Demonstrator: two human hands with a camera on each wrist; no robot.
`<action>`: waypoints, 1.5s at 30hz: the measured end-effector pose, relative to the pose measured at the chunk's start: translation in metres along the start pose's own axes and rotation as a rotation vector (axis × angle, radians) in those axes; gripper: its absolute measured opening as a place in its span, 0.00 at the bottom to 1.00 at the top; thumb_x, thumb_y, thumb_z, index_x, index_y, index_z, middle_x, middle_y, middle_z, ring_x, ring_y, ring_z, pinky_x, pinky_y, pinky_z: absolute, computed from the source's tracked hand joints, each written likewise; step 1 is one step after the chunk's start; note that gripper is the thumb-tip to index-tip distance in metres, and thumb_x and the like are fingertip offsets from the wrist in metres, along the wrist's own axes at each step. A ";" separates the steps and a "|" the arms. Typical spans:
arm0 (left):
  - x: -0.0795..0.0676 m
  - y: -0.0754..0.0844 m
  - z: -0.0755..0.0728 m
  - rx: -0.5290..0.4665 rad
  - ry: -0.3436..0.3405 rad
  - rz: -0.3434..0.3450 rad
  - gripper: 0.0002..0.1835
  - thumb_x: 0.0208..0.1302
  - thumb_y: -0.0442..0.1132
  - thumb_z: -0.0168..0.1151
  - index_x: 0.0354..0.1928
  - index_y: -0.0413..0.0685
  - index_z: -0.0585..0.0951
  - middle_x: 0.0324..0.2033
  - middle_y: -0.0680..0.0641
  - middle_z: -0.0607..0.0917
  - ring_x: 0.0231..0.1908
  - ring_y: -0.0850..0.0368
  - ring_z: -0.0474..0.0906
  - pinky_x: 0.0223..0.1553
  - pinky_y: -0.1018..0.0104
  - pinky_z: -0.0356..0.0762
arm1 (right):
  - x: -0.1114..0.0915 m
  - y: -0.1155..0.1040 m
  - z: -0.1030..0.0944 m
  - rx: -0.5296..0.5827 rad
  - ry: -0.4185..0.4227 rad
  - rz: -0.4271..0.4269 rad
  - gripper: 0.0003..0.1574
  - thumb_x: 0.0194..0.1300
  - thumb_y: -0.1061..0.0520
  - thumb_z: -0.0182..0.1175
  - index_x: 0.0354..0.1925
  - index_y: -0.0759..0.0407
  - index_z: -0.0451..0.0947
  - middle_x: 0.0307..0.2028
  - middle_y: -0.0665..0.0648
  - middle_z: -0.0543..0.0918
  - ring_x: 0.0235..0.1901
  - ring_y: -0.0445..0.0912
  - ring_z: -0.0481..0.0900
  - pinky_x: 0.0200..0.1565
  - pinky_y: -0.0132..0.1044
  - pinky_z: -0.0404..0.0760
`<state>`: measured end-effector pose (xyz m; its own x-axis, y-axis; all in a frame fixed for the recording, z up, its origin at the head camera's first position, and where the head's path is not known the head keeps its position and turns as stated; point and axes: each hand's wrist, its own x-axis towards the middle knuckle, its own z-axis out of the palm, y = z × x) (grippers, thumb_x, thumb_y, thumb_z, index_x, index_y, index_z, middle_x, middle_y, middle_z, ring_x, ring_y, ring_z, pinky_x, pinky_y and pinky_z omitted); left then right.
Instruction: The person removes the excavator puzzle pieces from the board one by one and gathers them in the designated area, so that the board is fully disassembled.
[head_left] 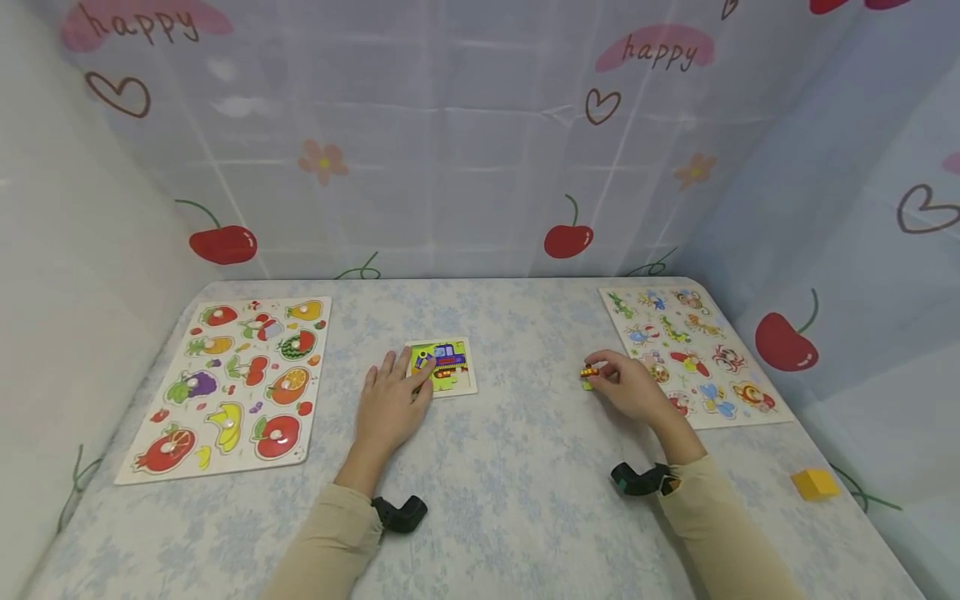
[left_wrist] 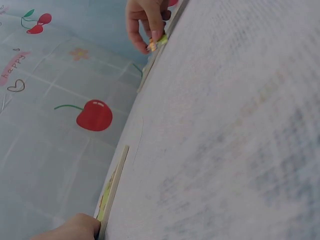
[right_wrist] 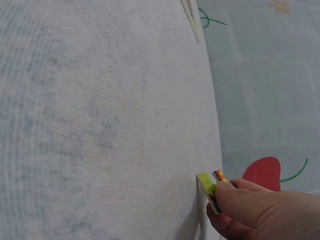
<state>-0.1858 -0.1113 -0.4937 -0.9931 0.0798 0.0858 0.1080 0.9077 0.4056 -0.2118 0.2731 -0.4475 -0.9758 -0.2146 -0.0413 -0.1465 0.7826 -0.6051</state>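
Note:
A small square jigsaw puzzle [head_left: 461,385] with a picture of a purple vehicle lies in a pale frame near the table's middle. My left hand [head_left: 393,408] rests on its left side, fingers spread and fairly straight, covering part of the picture. Further right, my right hand [head_left: 630,387] pinches a small jigsaw piece [head_left: 588,373] between thumb and fingers. In the right wrist view the jigsaw piece [right_wrist: 206,185] shows green, red and yellow, and its edge stands tilted close to the tabletop; I cannot tell whether it touches.
A fruit peg board [head_left: 217,392] lies at the left of the table. Behind and beside my right hand is an animal and insect board [head_left: 701,358]. A yellow block [head_left: 815,484] sits near the right edge. Patterned curtains [head_left: 450,167] stand along the back.

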 end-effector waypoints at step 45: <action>-0.003 0.003 -0.003 -0.029 -0.006 -0.010 0.25 0.76 0.58 0.41 0.72 0.72 0.67 0.78 0.48 0.55 0.79 0.43 0.45 0.77 0.39 0.41 | 0.003 0.001 0.012 -0.216 0.067 -0.062 0.20 0.68 0.56 0.62 0.57 0.58 0.82 0.48 0.63 0.82 0.50 0.58 0.76 0.51 0.56 0.72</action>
<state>-0.1825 -0.1103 -0.4896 -0.9944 0.0733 0.0759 0.0991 0.8960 0.4328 -0.2128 0.2659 -0.4577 -0.9714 -0.2329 0.0475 -0.2309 0.8775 -0.4203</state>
